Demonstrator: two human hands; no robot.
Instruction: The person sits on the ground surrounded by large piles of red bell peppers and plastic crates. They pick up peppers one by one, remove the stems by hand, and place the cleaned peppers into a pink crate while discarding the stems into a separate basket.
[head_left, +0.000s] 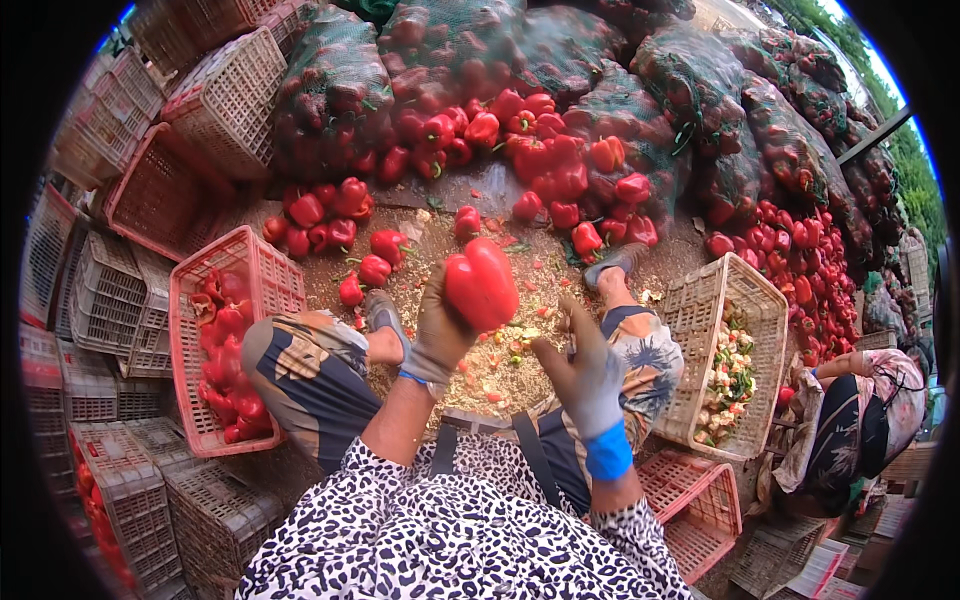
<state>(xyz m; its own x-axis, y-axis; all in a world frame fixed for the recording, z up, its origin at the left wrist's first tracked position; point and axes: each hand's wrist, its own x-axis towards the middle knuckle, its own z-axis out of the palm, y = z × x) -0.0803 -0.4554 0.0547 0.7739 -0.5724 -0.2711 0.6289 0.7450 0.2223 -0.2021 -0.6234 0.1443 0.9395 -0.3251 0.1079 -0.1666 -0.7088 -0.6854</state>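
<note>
A large red bell pepper (484, 285) is held up in my gloved left hand (436, 334), its smooth side towards me. To the right of it, my gloved right hand (589, 375) has thumb and fingers spread and slightly blurred; I see nothing in its grasp. A blue band wraps that wrist. Cut red peppers fill the pink plastic crate (251, 277) by my left knee. Beside my right knee, a tilted beige crate (686, 304) contains pepper cores (727, 375) with pale seeds and green stems. Whole loose peppers (375, 270) lie on the ground ahead of my left foot.
Seeds and scraps cover the ground (495, 367) between my feet. Bulging green mesh sacks (450, 52) of peppers line the far side, with a loose pepper heap (555, 165) before them. Stacked crates (112, 300) crowd the left. Another person (862, 412) bends at the right.
</note>
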